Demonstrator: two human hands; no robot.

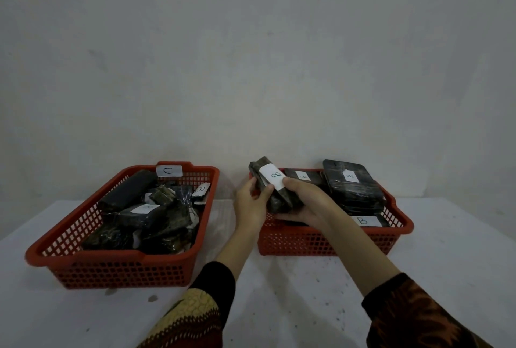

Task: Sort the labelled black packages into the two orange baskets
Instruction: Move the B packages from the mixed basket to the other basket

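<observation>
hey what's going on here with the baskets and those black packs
A person is sorting black packages into two orange baskets on a white table. Both the left hand and right hand hold one package labelled B over the near left corner of the right basket, which already holds other packages marked B. The left basket, tagged C on its far rim, holds a jumbled pile of packages.

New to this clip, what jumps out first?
Both hands meet mid-frame: the left hand and right hand hold one black package with a white B label over the right orange basket's left end. That basket holds flat B-labelled packages; the left orange basket, tagged C, is heaped with dark packages.
</observation>
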